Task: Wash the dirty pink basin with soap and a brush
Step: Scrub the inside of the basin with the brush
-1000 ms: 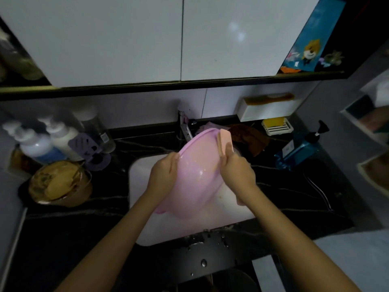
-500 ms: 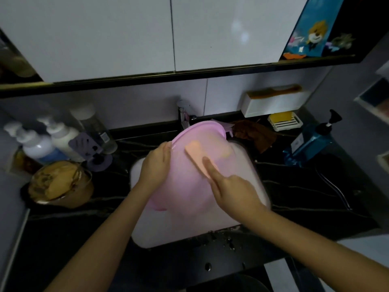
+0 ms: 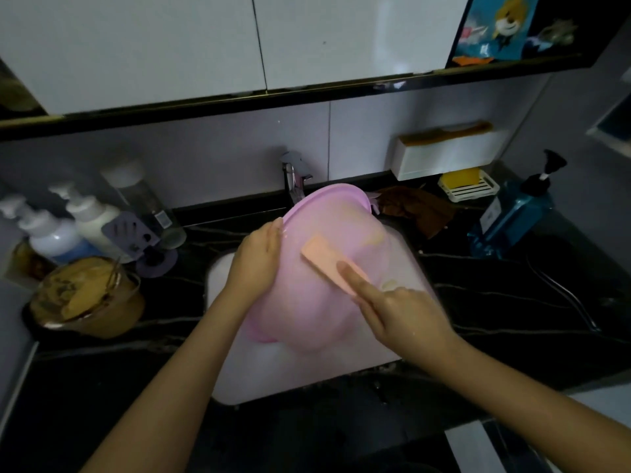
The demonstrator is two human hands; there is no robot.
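The pink basin (image 3: 327, 227) is tilted on its side over the white sink (image 3: 225, 370), its open inside facing me. My left hand (image 3: 254, 261) grips the basin's left rim. My right hand (image 3: 399, 312) holds a flat peach-coloured brush (image 3: 324, 259), index finger stretched along its back, and presses it against the basin's inner wall near the middle. Yellowish smears show on the upper right of the basin's inside. The brush's underside is hidden.
A chrome tap (image 3: 293, 179) stands behind the basin. Left on the dark counter are white pump bottles (image 3: 88, 220) and a gold pot (image 3: 88, 298). Right are a brown cloth (image 3: 420, 209), a yellow soap in a white dish (image 3: 469, 186) and a blue pump bottle (image 3: 512, 216).
My right hand has moved the brush from the basin's far rim down and left onto the inner wall. The basin has tilted more toward me; my left hand keeps its grip.
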